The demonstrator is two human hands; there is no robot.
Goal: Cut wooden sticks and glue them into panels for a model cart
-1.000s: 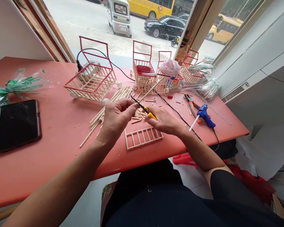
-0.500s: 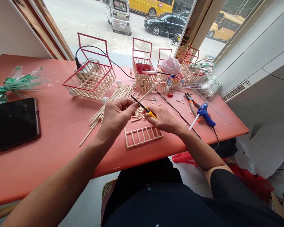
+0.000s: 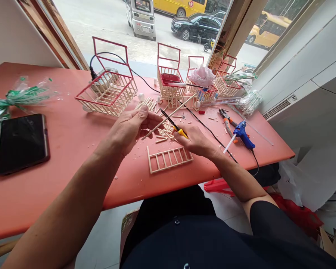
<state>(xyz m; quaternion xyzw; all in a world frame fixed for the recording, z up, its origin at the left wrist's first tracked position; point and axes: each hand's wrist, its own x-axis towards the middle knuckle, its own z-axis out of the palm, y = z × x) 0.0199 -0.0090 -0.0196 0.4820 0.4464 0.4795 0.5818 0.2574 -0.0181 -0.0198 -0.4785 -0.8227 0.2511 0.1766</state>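
Observation:
A long thin wooden stick [image 3: 180, 107] slants across the fingers of my left hand [image 3: 128, 129], which holds it with the thumb raised apart from the fingers. My right hand [image 3: 194, 140] is closed around a yellow-handled cutting tool [image 3: 181, 131], whose narrow dark jaws point up and left and cross the stick. Whether the jaws touch the stick, I cannot tell. Beneath my hands lies a ladder-like wooden frame [image 3: 170, 160], flat near the table edge. A heap of short cut sticks [image 3: 165, 133] is just behind it. Longer sticks [image 3: 148, 103] are partly hidden by my left hand.
Red-rimmed stick baskets [image 3: 109, 93] stand along the back of the pink table [image 3: 72, 149]. At right lie a blue glue gun [image 3: 242, 134] with its cord and orange-handled pliers [image 3: 226, 118]. A black tablet [image 3: 22, 144] and green-tied plastic bundle [image 3: 25, 95] lie left.
My left hand has opened out from a pinch and moved slightly left. The stick now extends down-left across its fingers. My right hand, with the cutting tool, has shifted slightly right.

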